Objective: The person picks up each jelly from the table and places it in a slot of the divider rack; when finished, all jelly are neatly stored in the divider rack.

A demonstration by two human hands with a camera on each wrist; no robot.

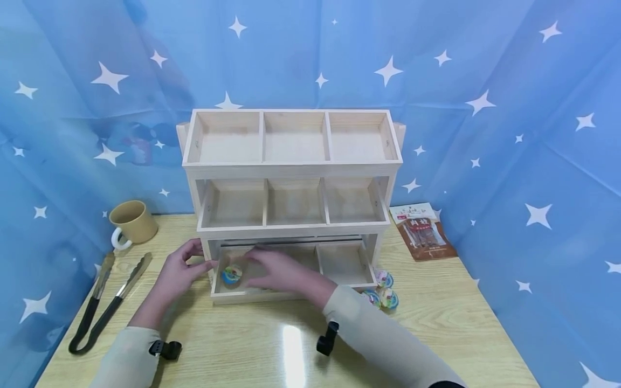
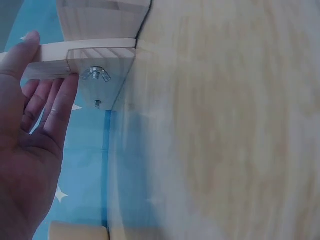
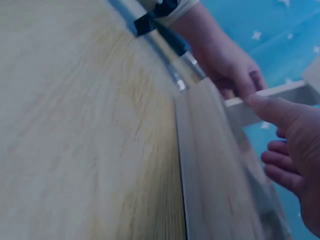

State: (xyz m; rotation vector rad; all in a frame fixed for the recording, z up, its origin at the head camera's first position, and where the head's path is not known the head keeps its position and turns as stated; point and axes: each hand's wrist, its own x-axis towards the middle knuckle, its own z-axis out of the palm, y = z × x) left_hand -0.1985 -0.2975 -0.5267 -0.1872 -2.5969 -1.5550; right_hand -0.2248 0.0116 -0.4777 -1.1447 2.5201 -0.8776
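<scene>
Head view: one round cup (image 1: 232,275) lies at the left end of a wooden rack's (image 1: 293,233) bottom tier (image 1: 242,298), one of three. Just beside it, the right hand (image 1: 280,269) appears relaxed, grasping nothing visible; the left hand (image 1: 179,270) pinches the rack's side, presumably to steady it. Three similar cups (image 1: 388,298) sit rightward, probably for reach; outermost: one mug (image 1: 138,227), one pair of tongs (image 1: 108,316), one packet (image 1: 423,233).

I can read no text for certain: on the flat brown-and-white plastic snack packet (image 1: 423,233), well right of my right fingers (image 1: 264,258), the pale characters are too small.
</scene>
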